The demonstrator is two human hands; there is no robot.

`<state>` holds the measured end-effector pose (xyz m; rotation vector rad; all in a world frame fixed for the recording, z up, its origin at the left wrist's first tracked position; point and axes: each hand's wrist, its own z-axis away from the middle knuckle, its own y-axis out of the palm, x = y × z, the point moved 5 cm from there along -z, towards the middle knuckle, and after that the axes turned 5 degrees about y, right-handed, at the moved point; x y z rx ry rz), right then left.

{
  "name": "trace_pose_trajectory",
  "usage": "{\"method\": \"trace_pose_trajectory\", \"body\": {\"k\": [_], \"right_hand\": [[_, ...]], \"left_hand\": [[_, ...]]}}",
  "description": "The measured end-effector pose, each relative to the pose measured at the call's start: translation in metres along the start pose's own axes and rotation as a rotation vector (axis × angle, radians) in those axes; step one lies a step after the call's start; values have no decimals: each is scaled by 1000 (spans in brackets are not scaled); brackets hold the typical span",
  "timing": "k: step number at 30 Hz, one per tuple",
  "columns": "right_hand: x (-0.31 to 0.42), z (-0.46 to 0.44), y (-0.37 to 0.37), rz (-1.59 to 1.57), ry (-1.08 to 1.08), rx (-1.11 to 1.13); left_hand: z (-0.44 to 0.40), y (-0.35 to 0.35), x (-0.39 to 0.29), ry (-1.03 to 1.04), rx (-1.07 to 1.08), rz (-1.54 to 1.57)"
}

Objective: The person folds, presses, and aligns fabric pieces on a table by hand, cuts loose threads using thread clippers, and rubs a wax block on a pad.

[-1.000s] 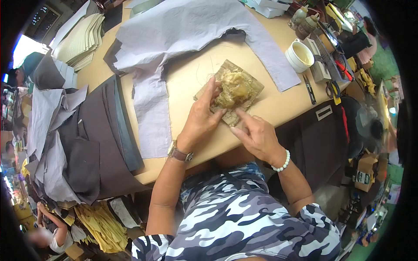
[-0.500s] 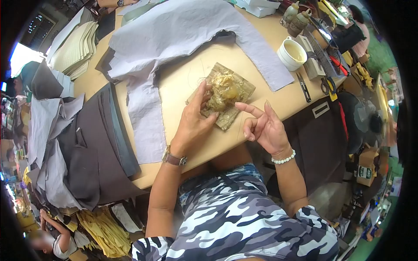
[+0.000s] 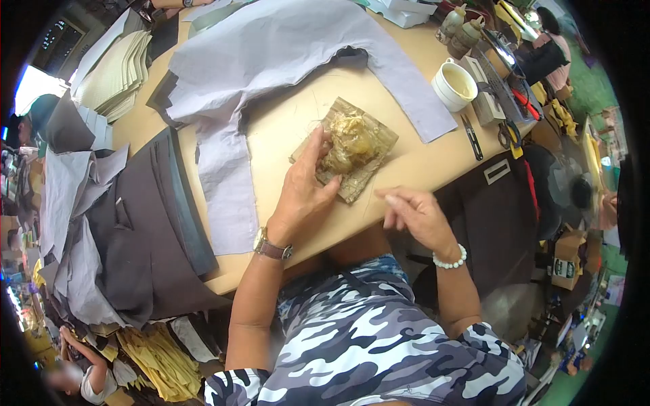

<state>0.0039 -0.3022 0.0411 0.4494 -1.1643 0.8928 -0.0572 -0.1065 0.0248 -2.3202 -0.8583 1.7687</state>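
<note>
A shiny, amber-yellow sticky lump (image 3: 353, 139) sits on a worn square board (image 3: 380, 139) on the table. My left hand (image 3: 306, 193) curves around the lump's left side, fingers along its far edge and thumb at its near edge. To the right of the board, near the table's front edge, my right hand (image 3: 418, 218) is held palm down and apart from the lump. Its thumb rests against curled fingers while the index finger points left. Whether a small bit is pinched there I cannot make out.
Grey fabric (image 3: 271, 57) arches around the board. A white cup (image 3: 453, 84) of pale paste, a cutter (image 3: 472, 137) and scissors (image 3: 511, 137) lie to the right. Dark cut sheets (image 3: 145, 230) hang over the left edge. Bottles (image 3: 466, 37) stand at the back right.
My right hand has turned from palm up to palm down and drawn back slightly toward me, its fingers curling in. My left hand stays on the lump.
</note>
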Motion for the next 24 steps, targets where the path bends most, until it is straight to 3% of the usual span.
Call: {"method": "trace_pose_trajectory", "body": {"k": [2,5,8,10,16,20,23,24], "right_hand": [[6,4,-13,84,-91,-249],[40,-9,-22,457,-459,-535],[76,-43,-22,549,-722,-538],[91,-78,-17,511,-666,-381],[131,-148,20,1122,-542,-145],[143,-123,-8,781,-697,-342],[108,-89,-35,691,-755,-577],[80,-85,-47,576,-684,-569]], "left_hand": [[0,0,-7,6,-17,-26],[2,1,-14,238,-53,-307],[3,0,-13,206,-70,-222],[4,1,-14,194,-56,-241],[7,5,-20,327,-104,-376],[7,4,-12,199,-129,-354],[4,3,-12,178,-152,-367],[4,4,-13,176,-139,-385]]}}
